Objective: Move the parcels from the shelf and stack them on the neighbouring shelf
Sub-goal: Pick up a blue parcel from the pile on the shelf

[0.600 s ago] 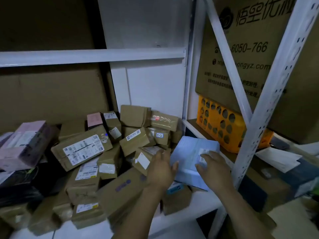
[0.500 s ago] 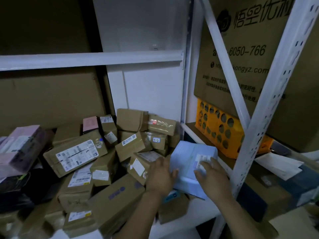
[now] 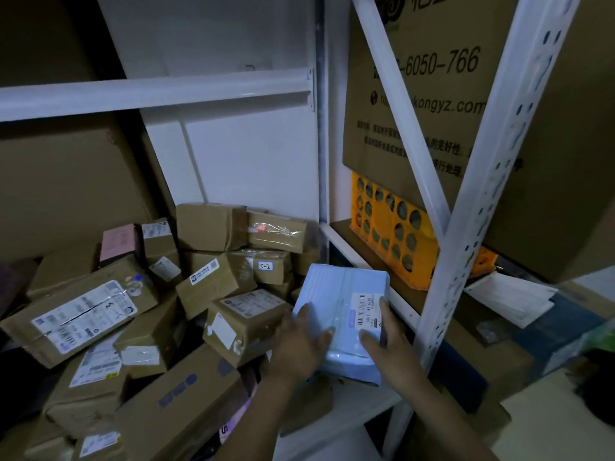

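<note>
Far left, heaped on the shelf: brown parcels in taped cardboard, tipped every way, most with white printed labels. Foremost among them a long carton, lying tilted, broad barcode label facing up. Behind it a small pink box standing on end. Further right a box marked "5-2" on a small white sticker.

At the right end of that heap, just left of the white upright post: the pale blue parcel, held between both hands. Soft plastic mailer, smooth and slightly glossy, plump, a seam down its middle, near edge rounded, far edge tilted up. White label with barcode and small print on its right half. Cannot tell whether its underside touches the boxes below.

Left hand gripping the parcel's left edge, thumb laid over the top face, fingers curled at the side. Right hand gripping the right edge, thumb on the top face below the label, fingers wrapped round the side.

Right of the post, on the neighbouring shelf: an orange crate with round holes, a big printed carton above it reading "6050-766", a white envelope lying flat beyond.
</note>
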